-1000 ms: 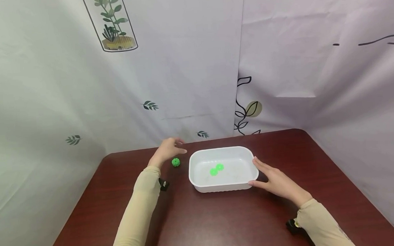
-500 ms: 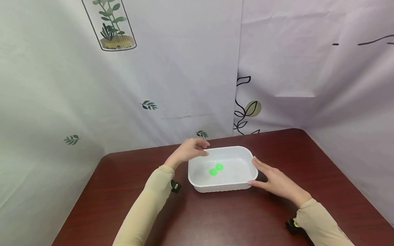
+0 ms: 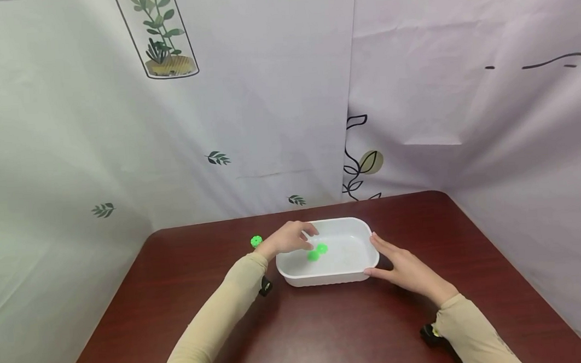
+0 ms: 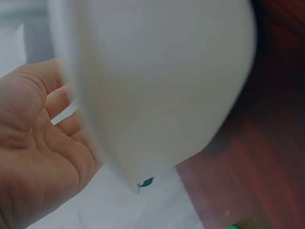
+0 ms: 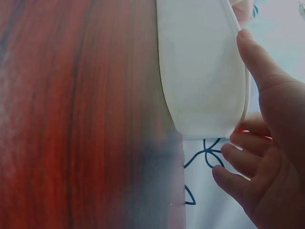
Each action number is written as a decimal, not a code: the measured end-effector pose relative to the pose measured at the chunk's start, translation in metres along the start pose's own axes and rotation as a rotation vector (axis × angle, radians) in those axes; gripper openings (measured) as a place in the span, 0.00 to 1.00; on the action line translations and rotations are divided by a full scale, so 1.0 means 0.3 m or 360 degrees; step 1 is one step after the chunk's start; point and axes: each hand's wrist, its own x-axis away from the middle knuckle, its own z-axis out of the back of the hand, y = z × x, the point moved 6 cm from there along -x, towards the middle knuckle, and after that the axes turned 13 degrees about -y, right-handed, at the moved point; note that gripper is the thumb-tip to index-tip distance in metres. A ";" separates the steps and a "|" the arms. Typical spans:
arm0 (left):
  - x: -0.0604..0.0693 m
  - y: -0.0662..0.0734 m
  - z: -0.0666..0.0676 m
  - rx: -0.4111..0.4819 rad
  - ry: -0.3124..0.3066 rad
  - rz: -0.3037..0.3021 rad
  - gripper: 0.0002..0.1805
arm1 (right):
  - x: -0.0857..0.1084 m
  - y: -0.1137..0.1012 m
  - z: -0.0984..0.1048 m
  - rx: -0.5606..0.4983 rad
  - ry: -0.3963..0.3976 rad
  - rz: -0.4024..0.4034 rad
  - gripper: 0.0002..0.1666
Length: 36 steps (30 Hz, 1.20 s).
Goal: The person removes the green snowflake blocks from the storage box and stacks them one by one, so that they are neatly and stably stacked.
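A white, rounded rectangular tray (image 3: pixel 335 278) sits on the table. Inside it lie two bright green round pieces (image 3: pixel 322 248), close together. My left hand (image 3: pixel 289 237) reaches over the tray's left end, thumb and fingers apart, just above the green pieces; nothing shows between them. In the left wrist view the tray wall (image 4: pixel 167 86) hides that hand's fingertips. My right hand (image 3: pixel 409 265) holds the tray's right end: its thumb (image 5: pixel 259 59) lies on the front rim and its fingers are at the end wall. A green, flower-edged piece (image 3: pixel 256 241) lies on the table left of the tray.
The dark red-brown table (image 3: pixel 328 333) has its far edge close behind the tray. A pale patterned cloth (image 3: pixel 277 111) hangs behind and at both sides.
My left hand has moved right from beside the loose green piece, across the rim, and down into the tray. My right hand and the tray have stayed put.
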 end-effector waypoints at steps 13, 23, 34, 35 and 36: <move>-0.039 -0.025 -0.086 -0.0338 -0.0056 -0.0002 0.19 | 0.002 -0.005 -0.003 -0.0009 -0.0003 -0.0013 0.60; -0.033 -0.033 -0.104 -0.0304 -0.0057 0.0003 0.18 | 0.005 -0.001 -0.005 -0.0010 -0.0004 -0.0024 0.62; -0.041 -0.043 -0.106 -0.0270 -0.0103 0.0043 0.14 | 0.003 -0.001 -0.002 0.0002 0.0008 -0.0012 0.61; -0.042 -0.044 -0.107 -0.0265 -0.0104 0.0041 0.14 | 0.003 -0.001 -0.001 0.0003 0.0009 -0.0010 0.60; -0.043 -0.045 -0.106 -0.0261 -0.0104 0.0040 0.14 | 0.003 0.000 -0.001 0.0005 0.0010 -0.0010 0.60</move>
